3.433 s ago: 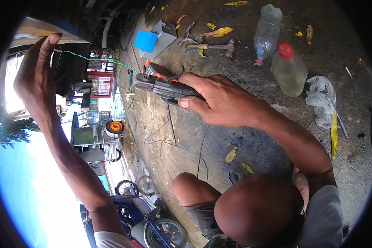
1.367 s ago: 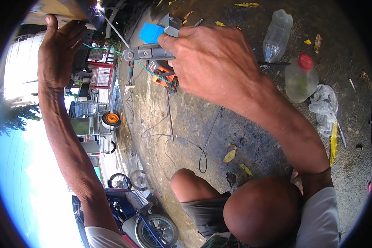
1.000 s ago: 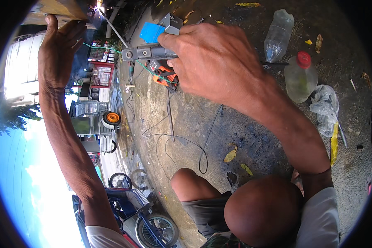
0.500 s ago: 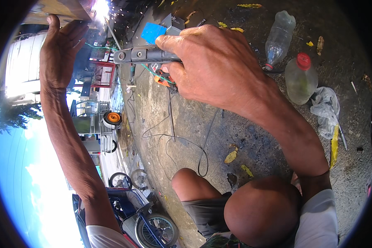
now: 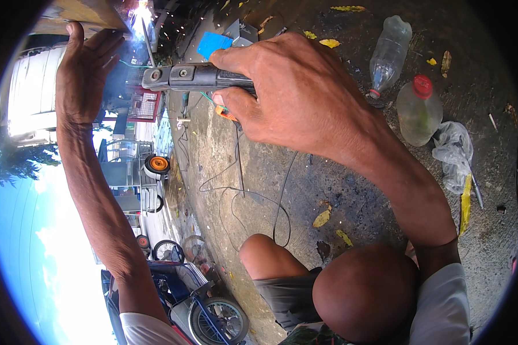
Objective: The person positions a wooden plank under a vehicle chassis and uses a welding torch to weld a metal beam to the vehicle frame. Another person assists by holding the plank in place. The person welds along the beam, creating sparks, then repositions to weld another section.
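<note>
My right hand (image 5: 293, 92) is shut on a dark welding electrode holder (image 5: 184, 77), which points left and up. A thin rod (image 5: 148, 43) runs from its jaw to a bright spark (image 5: 141, 11) with smoke at the edge of a brownish board (image 5: 80, 11) at the top left. My left hand (image 5: 86, 69) is raised with fingers together and the palm flat against that board, beside the spark. An orange-handled tool (image 5: 224, 112) lies on the ground, partly hidden under my right hand.
Thin cables (image 5: 236, 190) loop over the concrete ground. Two plastic bottles (image 5: 388, 49) (image 5: 419, 112), a crumpled bag (image 5: 452, 152), a blue piece (image 5: 216, 43) and yellow leaves lie around. My bent knees (image 5: 362, 293) fill the bottom; a motorcycle wheel (image 5: 213, 316) and carts stand at the left.
My right hand has lifted the holder up and left toward the board, and a spark now burns at the rod's tip. My left hand moved up against the board.
</note>
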Action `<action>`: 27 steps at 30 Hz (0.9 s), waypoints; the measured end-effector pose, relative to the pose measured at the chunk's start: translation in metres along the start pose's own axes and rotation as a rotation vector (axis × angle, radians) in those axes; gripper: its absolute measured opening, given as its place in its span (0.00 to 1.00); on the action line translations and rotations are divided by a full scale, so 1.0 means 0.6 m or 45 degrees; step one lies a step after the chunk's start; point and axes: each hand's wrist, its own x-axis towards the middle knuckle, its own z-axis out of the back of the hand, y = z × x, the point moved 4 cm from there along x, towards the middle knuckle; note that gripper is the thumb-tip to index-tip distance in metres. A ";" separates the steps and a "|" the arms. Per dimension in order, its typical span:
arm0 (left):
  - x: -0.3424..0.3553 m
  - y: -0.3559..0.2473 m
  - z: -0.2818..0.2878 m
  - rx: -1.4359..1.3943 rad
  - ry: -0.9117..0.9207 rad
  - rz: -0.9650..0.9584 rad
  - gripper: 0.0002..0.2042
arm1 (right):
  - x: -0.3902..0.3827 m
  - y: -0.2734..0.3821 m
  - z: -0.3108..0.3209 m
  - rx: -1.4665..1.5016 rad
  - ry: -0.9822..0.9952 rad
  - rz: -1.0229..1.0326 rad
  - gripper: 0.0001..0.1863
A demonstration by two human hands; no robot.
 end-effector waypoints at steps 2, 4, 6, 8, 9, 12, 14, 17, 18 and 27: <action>-0.002 -0.005 0.000 0.025 0.011 -0.013 0.47 | -0.002 -0.001 0.003 0.004 0.045 -0.020 0.11; -0.006 -0.010 -0.007 -0.003 -0.018 0.029 0.45 | -0.011 -0.006 0.009 -0.005 0.117 -0.054 0.12; -0.010 -0.009 -0.006 0.006 -0.022 0.026 0.45 | -0.027 -0.007 0.000 -0.003 0.189 -0.107 0.17; -0.008 -0.010 -0.008 -0.011 -0.028 0.025 0.45 | -0.034 -0.011 -0.006 0.003 0.156 -0.079 0.18; -0.006 -0.010 -0.007 -0.031 -0.035 0.029 0.45 | -0.034 -0.015 -0.008 0.012 0.090 -0.024 0.15; -0.005 -0.008 -0.004 -0.023 -0.026 0.022 0.45 | -0.031 -0.011 -0.003 0.025 0.099 -0.013 0.13; -0.006 -0.005 0.000 -0.004 -0.020 0.012 0.45 | -0.026 -0.005 0.003 0.027 0.168 -0.062 0.13; -0.005 -0.005 0.001 0.009 -0.013 0.000 0.46 | -0.023 -0.002 0.008 0.020 0.208 -0.105 0.12; -0.006 -0.007 0.001 0.013 -0.010 -0.003 0.46 | -0.023 -0.003 0.008 0.019 0.188 -0.086 0.12; -0.005 -0.006 0.000 0.021 0.002 -0.008 0.47 | -0.017 -0.009 0.006 -0.063 0.055 -0.012 0.11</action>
